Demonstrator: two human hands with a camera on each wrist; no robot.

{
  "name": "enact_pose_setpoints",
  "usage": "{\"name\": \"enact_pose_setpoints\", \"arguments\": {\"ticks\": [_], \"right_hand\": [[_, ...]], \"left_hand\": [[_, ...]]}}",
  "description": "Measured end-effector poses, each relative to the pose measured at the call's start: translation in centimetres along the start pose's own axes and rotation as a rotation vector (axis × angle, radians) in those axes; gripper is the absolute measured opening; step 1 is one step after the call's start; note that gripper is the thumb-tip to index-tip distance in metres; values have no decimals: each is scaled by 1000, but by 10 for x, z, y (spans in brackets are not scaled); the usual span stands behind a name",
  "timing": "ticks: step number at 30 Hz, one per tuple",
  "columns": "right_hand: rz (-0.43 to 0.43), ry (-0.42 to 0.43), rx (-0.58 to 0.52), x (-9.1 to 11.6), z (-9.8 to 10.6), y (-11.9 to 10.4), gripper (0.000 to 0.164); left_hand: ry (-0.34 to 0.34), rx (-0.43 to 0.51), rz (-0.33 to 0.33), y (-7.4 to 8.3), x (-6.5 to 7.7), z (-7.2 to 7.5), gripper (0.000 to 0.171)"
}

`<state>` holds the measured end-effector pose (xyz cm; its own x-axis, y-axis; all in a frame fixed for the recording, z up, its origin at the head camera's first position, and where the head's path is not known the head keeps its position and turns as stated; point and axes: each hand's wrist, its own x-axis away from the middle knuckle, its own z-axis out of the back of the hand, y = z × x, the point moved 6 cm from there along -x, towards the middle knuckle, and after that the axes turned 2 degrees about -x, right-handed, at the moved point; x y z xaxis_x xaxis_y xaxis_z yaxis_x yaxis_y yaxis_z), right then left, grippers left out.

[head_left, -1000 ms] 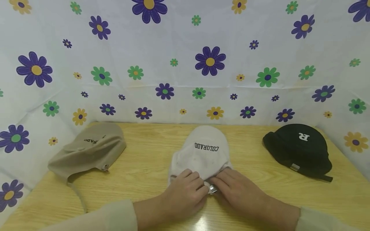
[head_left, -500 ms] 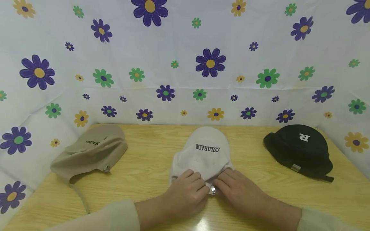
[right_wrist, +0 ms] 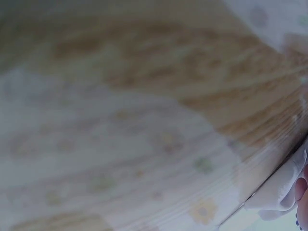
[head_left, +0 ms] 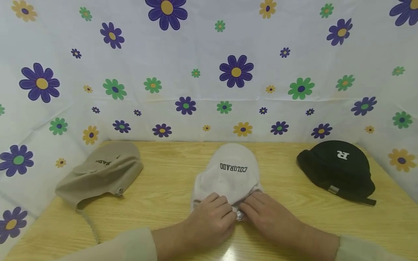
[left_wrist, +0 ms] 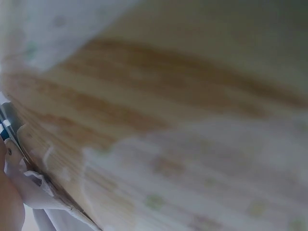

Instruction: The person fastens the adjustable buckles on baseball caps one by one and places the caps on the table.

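A white baseball cap (head_left: 228,185) with upside-down COLORADO lettering lies at mid-table in the head view, its strap side toward me. My left hand (head_left: 212,217) grips the near edge of the cap, fingers curled over it. From the other side, my right hand (head_left: 266,214) pinches the strap by a small silver buckle (head_left: 240,215), which sits between the two hands. Thumbs and fingertips are largely hidden. Only a corner of the cap (left_wrist: 48,197) shows in the left wrist view. Likewise, the right wrist view catches a fold of the cap (right_wrist: 279,185) beside my fingertips (right_wrist: 300,188).
A beige cap (head_left: 104,174) lies on the left of the wooden table (head_left: 166,174), its strap (head_left: 89,224) hanging loose toward the near side. On the right rests a black cap (head_left: 339,170) with a white R. A flower-print cloth (head_left: 183,47) stands behind the table.
My right fingers have shifted slightly inward over the strap, and the silver buckle has tilted and is more covered. The left hand and the caps stay nearly in place.
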<state>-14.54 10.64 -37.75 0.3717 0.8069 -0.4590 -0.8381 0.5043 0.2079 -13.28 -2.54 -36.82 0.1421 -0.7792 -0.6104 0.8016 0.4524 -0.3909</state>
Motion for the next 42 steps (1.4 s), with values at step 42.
{"name": "enact_pose_setpoints", "arguments": {"ticks": [42], "right_hand": [[-185,-55,-182,1,-3,7,9]], "left_hand": [[6,9,-37,3,3,-2,11]]}}
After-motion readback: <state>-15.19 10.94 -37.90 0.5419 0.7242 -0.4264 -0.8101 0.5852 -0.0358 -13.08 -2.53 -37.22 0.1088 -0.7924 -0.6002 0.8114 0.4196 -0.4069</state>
